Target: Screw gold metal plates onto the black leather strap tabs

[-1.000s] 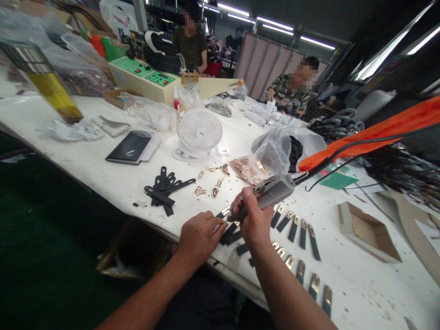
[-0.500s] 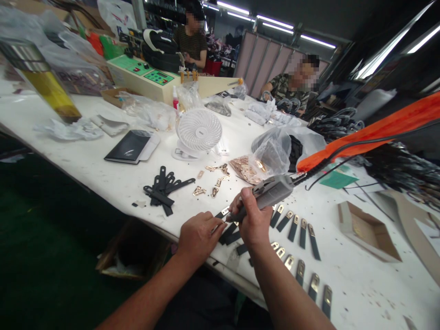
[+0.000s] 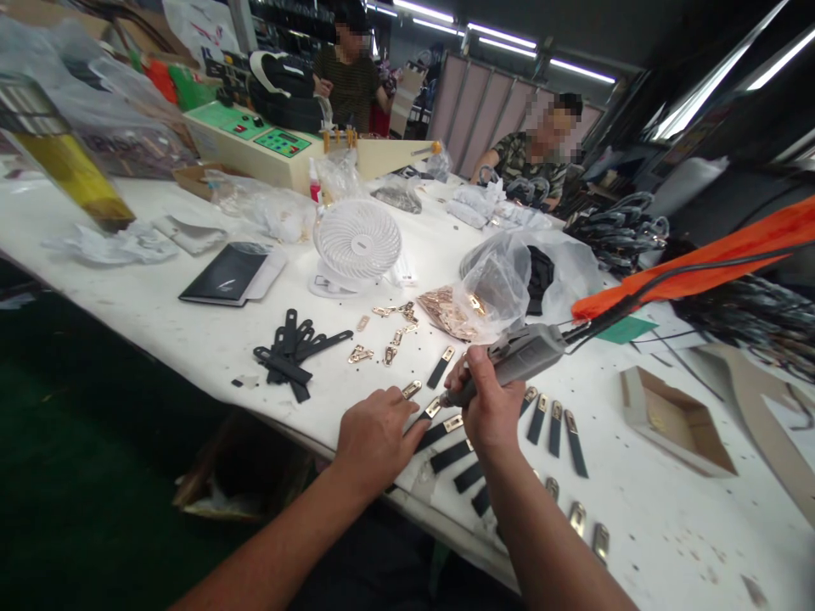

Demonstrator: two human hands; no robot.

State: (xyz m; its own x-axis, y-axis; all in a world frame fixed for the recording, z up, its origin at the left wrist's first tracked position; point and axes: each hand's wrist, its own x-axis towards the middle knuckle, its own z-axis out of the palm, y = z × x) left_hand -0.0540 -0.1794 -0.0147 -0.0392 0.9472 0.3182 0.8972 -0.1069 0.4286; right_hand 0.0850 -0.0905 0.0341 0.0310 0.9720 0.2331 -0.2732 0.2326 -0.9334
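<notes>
My right hand [image 3: 493, 403] grips a grey electric screwdriver [image 3: 525, 367], its tip at the gold metal plate on one end of a black strap tab [image 3: 425, 416]. My left hand [image 3: 375, 437] is closed with thumb and fingers around that tab's near end, partly hiding it. Another gold-plated tab [image 3: 413, 389] shows just beyond my left fingers. Several black tabs with gold plates [image 3: 449, 427] lie in rows beside and under my right forearm. One more plated tab [image 3: 441, 367] lies past the screwdriver.
Plain black tabs [image 3: 294, 352] lie piled left of loose gold fittings [image 3: 390, 352]. A bag of gold pieces [image 3: 446, 310], a white fan [image 3: 360, 242] and a black booklet [image 3: 222, 273] stand beyond. An open cardboard box [image 3: 678, 428] is at right. Two people are across the table.
The screwdriver and my right hand have shifted slightly right. My left hand has moved slightly right and now steadies a tab under the tip. The view has shifted, showing more tabs.
</notes>
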